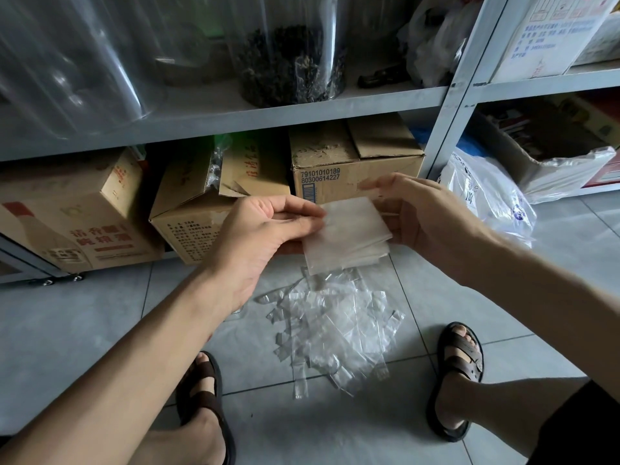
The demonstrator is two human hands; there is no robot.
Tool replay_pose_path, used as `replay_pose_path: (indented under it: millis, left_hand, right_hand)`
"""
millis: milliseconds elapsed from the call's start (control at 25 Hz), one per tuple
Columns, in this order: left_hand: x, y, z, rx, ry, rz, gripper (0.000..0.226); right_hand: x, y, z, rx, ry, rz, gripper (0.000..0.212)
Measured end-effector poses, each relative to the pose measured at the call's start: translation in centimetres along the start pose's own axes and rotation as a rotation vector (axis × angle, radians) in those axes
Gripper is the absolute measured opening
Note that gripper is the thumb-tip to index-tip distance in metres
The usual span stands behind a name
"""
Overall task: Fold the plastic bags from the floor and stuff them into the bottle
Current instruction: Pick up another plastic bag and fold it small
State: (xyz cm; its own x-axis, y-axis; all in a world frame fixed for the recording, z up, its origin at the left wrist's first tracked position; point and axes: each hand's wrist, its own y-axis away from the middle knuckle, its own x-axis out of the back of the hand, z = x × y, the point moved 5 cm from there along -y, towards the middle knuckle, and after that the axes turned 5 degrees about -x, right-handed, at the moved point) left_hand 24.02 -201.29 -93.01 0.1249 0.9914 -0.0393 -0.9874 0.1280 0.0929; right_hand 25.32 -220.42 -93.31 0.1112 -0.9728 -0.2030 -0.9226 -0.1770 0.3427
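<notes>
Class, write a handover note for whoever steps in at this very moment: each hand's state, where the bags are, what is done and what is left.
Left hand: pinches the left edge of the folded plastic bag.
Right hand: holds its right edge.
The bag is held in the air, a flat rectangle, above the pile of clear plastic bags on the tiled floor.
Done: this one bag is folded.
Left: stuff it into the bottle, which I cannot pick out in this view, then fold and stuff the pile.
</notes>
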Motion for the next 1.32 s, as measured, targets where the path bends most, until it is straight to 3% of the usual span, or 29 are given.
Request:
replay_pose_path:
  millis: [160, 280, 400, 520, 640, 800, 920, 1040, 1160, 1320]
  left_hand:
    - [0.2, 0.0, 0.7, -0.211, -0.239, 0.032, 0.014]
    - [0.3, 0.1, 0.9, -0.252, -0.250, 0.056, 0.014]
    - [0.6, 0.0, 0.7, -0.195, -0.241, 0.054, 0.014]
    - [0.6, -0.1, 0.4, -0.114, -0.231, -0.003, 0.017]
    - [0.4, -0.1, -0.4, 0.018, -0.235, -0.082, 0.028]
    - [-0.2, 0.2, -1.4, 0.162, -0.329, -0.225, 0.033]
    - [0.0, 0.1, -1.5, 0.184, -0.247, -0.180, 0.016]
    - [0.8, 0.0, -1.2, 0.159, -0.130, -0.043, 0.010]
    - [1.1, 0.0, -1.1, 0.156, -0.054, 0.021, 0.010]
    - [1.2, 0.1, -1.0, 0.182, 0.030, 0.048, 0.008]
  right_hand:
    - [-0.4, 0.0, 0.7, 0.019, 0.139, -0.072, 0.023]
    - [0.0, -0.3, 0.9, 0.052, 0.158, -0.009, 0.033]
    - [0.5, -0.6, 0.7, 0.103, 0.213, 0.030, 0.036]
    - [0.4, -0.6, 0.4, 0.232, 0.488, 0.010, 0.033]
    - [-0.3, -0.5, 1.0, 0.258, 0.685, -0.116, 0.039]
    - [-1.3, -0.3, 1.7, 0.236, 0.764, -0.217, 0.040]
    - [-1.3, 0.0, 1.5, 0.195, 0.680, -0.193, 0.044]
    - [-1.2, 0.4, 2.3, 0.017, 0.462, -0.157, 0.062]
    - [-1.7, 0.4, 3.0, -0.071, 0.274, -0.177, 0.036]
    - [-1.1, 0.1, 2.4, -0.047, 0.176, -0.121, 0.011]
